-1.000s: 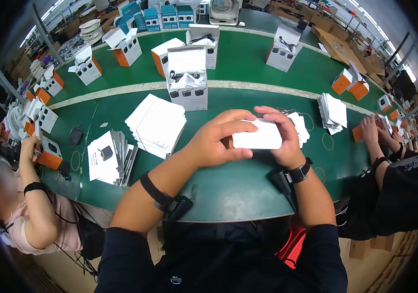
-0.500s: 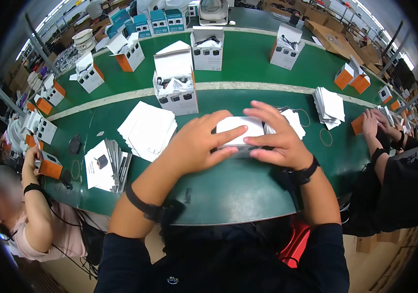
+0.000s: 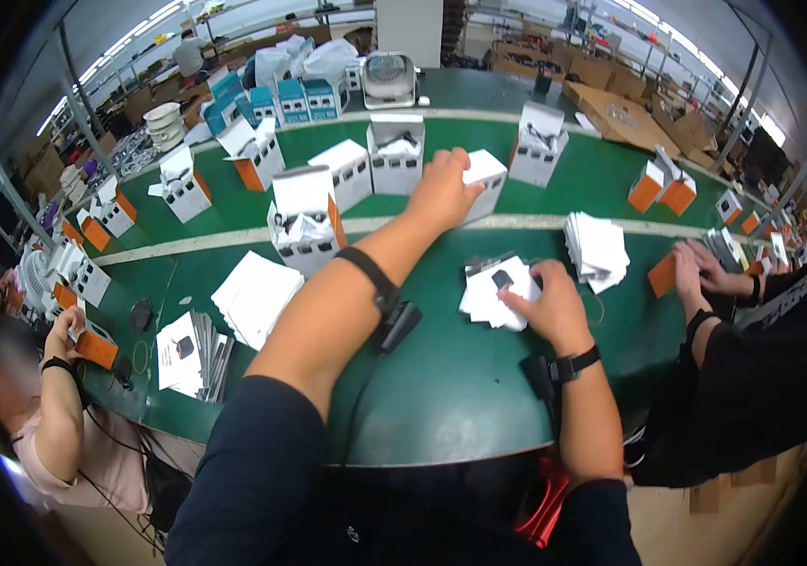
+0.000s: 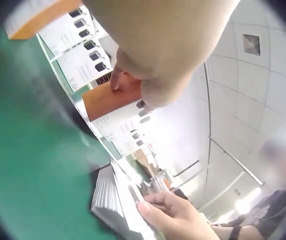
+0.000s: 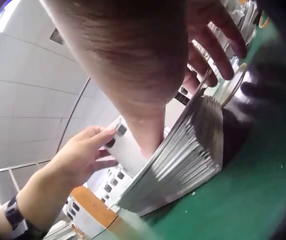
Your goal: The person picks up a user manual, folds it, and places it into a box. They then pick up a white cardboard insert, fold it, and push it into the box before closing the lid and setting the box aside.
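My left hand (image 3: 446,191) reaches across to the green surface behind the pale strip and grips a closed white box (image 3: 486,179) by its left side. In the left wrist view the orange side of this box (image 4: 103,102) shows under the fingers. My right hand (image 3: 559,307) is at a stack of white booklets (image 3: 499,304), thumb on the top cover and fingers round the right edge. The stack's many page edges (image 5: 183,160) face the right wrist view, with the left hand (image 5: 78,155) beyond.
Open white boxes (image 3: 304,241) stand left of centre and along the back. White booklet piles lie left (image 3: 257,297) and right (image 3: 598,250). Printed booklets (image 3: 186,349) lie farther left. A fan (image 3: 390,80) stands behind. People work at both sides.
Both hands were on the white box near the middle. My left hand has carried it to the back, while my right hand has let go and taken hold at the booklets.
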The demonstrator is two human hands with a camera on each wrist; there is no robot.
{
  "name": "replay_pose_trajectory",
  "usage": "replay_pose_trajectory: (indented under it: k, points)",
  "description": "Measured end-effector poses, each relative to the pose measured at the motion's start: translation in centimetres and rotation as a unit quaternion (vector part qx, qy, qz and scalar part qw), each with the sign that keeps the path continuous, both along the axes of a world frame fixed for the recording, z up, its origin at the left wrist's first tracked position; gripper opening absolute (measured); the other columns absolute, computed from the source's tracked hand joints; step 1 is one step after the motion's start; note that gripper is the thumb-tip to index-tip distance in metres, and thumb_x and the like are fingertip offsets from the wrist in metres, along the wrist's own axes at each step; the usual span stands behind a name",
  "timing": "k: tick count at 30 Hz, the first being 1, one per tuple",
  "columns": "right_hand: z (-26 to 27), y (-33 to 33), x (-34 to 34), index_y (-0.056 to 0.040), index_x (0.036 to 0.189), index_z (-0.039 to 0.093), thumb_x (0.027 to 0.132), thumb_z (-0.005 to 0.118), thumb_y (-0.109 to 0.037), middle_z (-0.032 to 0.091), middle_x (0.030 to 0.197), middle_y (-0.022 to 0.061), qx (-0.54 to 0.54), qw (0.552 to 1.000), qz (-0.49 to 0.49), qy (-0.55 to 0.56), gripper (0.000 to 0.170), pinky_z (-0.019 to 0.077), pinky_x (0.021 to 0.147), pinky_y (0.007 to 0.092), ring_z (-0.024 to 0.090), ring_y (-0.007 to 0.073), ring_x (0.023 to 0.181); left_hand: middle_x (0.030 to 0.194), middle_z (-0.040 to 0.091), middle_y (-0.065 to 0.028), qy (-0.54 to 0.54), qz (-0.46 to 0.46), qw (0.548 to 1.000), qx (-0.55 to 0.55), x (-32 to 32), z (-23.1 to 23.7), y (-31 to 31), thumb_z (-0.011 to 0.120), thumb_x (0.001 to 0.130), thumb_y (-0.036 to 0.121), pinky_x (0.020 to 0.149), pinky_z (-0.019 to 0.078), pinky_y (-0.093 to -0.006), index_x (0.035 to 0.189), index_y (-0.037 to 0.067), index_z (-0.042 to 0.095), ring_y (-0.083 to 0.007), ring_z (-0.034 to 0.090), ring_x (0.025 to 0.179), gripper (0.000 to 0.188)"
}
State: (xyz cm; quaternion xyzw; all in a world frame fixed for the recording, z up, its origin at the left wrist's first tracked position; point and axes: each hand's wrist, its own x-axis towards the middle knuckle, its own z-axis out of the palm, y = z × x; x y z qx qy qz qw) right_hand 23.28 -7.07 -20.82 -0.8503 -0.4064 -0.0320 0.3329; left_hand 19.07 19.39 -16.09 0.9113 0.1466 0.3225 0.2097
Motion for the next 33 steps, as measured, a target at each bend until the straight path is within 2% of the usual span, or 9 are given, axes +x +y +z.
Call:
replay_pose_trajectory:
  k: [4,6,10,12,17,19,23,28,33]
  points:
    - [-0.8,0.2,0.3,0.0012,0.11,0.066,0.076,0.089,-0.039,0.059,0.139,0.0251,0.024,1.0,-0.002,-0.009,0.057,0.0519,0.097,0.0479,0.062,0.043,0.116,0.131,0.061,-0.0203,0.06,-0.015,0.997,0.045,3.5,-0.3,2.2,0.075,0.09,0.024,0.101,0.0471,-0.0464,0.118,0.003,0.059,-0.0385,0.058,0.124,0.037]
    - [-0.3,0.3,0.2,0.0017,0.105,0.067,0.077,0.089,-0.027,0.061,0.136,0.0242,0.038,0.999,-0.002,-0.004,0.046,0.051,0.1,0.0456,0.062,0.0432,0.119,0.136,0.06,-0.0175,-0.052,0.03,0.952,0.299,3.6,0.3,3.6,0.072,0.089,0.025,0.107,0.0419,-0.0516,0.122,0.006,0.062,-0.0364,0.051,0.134,0.039]
    - [-0.7,0.8,0.8,0.0005,0.1,0.069,0.079,0.086,-0.017,0.062,0.136,0.0235,0.075,0.996,0.006,-0.037,0.032,0.051,0.1,0.0449,0.062,0.0425,0.119,0.141,0.059,-0.0132,-0.028,0.198,0.909,0.365,4.0,2.9,8.2,0.068,0.091,0.023,0.109,0.0384,-0.0558,0.123,0.01,0.066,-0.0329,0.042,0.143,0.035]
    - [-0.8,1.0,1.1,-0.0003,0.097,0.069,0.08,0.083,-0.012,0.065,0.133,0.0225,0.093,0.994,0.014,-0.055,0.024,0.0515,0.099,0.0441,0.063,0.0417,0.118,0.134,0.064,-0.0122,0.165,0.234,0.916,0.282,3.4,4.3,9.7,0.064,0.094,0.02,0.11,0.0366,-0.0581,0.122,0.015,0.07,-0.0329,0.048,0.139,0.029]
    - [-1.0,0.7,1.2,0.0006,0.098,0.074,0.08,0.085,-0.026,0.067,0.13,0.0226,0.066,0.997,0.026,-0.016,0.033,0.0528,0.097,0.0456,0.065,0.0414,0.115,0.108,0.074,-0.0145,0.125,0.184,0.952,0.21,4.2,6.2,9.6,0.061,0.096,0.021,0.098,0.0478,-0.0557,0.111,0.015,0.072,-0.0359,0.067,0.111,0.019]
    - [0.4,0.4,-0.1,0.0035,0.11,0.073,0.075,0.087,-0.045,0.062,0.138,0.0263,0.004,0.999,0.055,0.001,0.061,0.0489,0.104,0.0502,0.059,0.0439,0.126,0.096,0.075,-0.0167,0.047,0.147,0.962,0.225,4.2,6.9,8.9,0.059,0.097,0.024,0.083,0.0549,-0.0538,0.104,0.012,0.07,-0.0399,0.071,0.094,0.018]
    - [1.4,0.0,-2.9,0.0079,0.135,0.06,0.065,0.089,-0.061,0.043,0.157,0.0286,-0.098,0.989,0.093,-0.057,0.102,0.0344,0.112,0.0683,0.035,0.0494,0.147,0.1,0.074,-0.0178,0.022,0.133,0.97,0.204,2.0,10.9,6.0,0.058,0.099,0.025,0.084,0.0547,-0.0539,0.111,0.015,0.068,-0.0417,0.07,0.096,0.019]
    - [2.2,0.1,-3.4,0.013,0.14,0.052,0.07,0.086,-0.06,0.039,0.159,0.0284,-0.149,0.983,0.101,-0.041,0.107,0.0298,0.116,0.0696,0.031,0.0484,0.15,0.096,0.072,-0.0197,-0.048,0.065,0.98,0.181,-3.6,14.6,3.6,0.058,0.099,0.025,0.081,0.0522,-0.0497,0.113,0.01,0.068,-0.0417,0.068,0.095,0.023]
    - [2.8,-0.5,-2.3,0.0093,0.139,0.057,0.076,0.083,-0.054,0.036,0.162,0.029,-0.132,0.976,0.165,0.043,0.094,0.0206,0.119,0.0701,0.026,0.0473,0.154,0.092,0.071,-0.0173,0.018,0.006,0.989,0.146,-12.0,15.6,-0.5,0.058,0.098,0.017,0.082,0.0528,-0.0404,0.115,0.003,0.069,-0.0306,0.068,0.085,0.025]
